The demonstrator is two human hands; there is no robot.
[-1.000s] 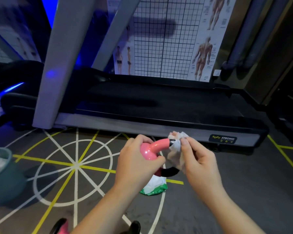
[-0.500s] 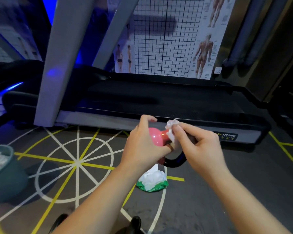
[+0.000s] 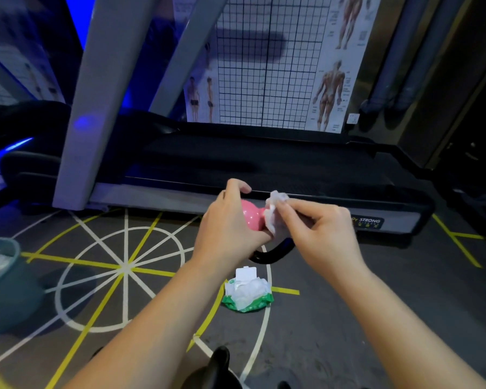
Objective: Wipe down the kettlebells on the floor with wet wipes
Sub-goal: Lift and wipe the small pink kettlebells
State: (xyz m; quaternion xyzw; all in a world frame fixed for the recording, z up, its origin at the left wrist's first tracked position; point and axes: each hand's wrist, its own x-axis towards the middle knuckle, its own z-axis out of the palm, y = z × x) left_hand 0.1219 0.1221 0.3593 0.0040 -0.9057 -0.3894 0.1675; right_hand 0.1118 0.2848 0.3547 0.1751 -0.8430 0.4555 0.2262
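Observation:
My left hand point(image 3: 227, 220) grips a pink kettlebell point(image 3: 252, 217) and holds it up in front of me, above the floor. Its black handle point(image 3: 275, 252) curves out below my hands. My right hand point(image 3: 320, 234) pinches a crumpled white wet wipe point(image 3: 274, 213) against the pink body where it narrows. Much of the kettlebell is hidden behind both hands. An open green pack of wet wipes point(image 3: 247, 293) lies on the floor just below.
A treadmill point(image 3: 264, 169) runs across the view right behind my hands. A teal bin point(image 3: 9, 279) with used wipes stands at the left. A black kettlebell handle point(image 3: 216, 366) pokes up at the bottom edge. The grey floor point(image 3: 376, 318) has white and yellow lines.
The kettlebell has turned in my left hand, so its black handle now hangs lower. My right hand slid the wipe from the handle's end to the pink body.

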